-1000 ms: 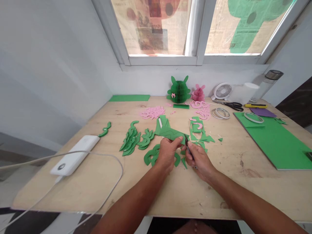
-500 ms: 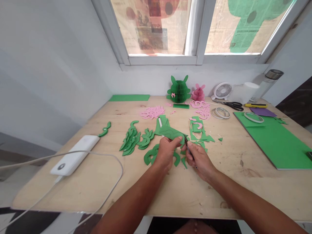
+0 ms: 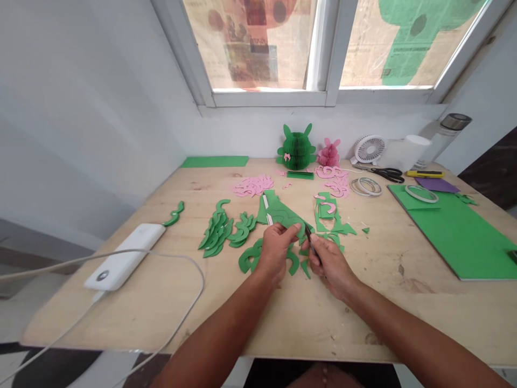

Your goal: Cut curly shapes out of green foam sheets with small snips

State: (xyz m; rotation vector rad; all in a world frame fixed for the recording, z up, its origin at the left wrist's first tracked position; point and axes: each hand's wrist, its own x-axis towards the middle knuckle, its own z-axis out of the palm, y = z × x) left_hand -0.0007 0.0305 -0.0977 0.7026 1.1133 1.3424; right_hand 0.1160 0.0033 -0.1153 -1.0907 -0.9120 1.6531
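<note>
My left hand [image 3: 278, 245] pinches a sheet of green paper [image 3: 283, 214] that has curved outlines drawn on it. Closed around dark-handled scissors [image 3: 310, 242], my right hand [image 3: 329, 256] holds their blades at the paper's right edge. Under and beside my hands lie cut green arches [image 3: 251, 257], partly hidden by the left hand. Left of them are a heap of green curved pieces [image 3: 216, 233] and a smaller heap [image 3: 242, 230]. Green offcuts [image 3: 341, 226] lie to the right.
Pink cut pieces [image 3: 254, 186] lie behind. A green paper figure [image 3: 297, 148] and a pink one [image 3: 329, 153] stand by the wall, near a small fan [image 3: 369, 149] and tape rolls [image 3: 368, 186]. At left is a white power bank [image 3: 125, 256] with a cable; at right, a green board [image 3: 464, 231].
The green sheet has tilted in my left hand, so more of its upper part shows. My right hand stays at its edge with the scissors.
</note>
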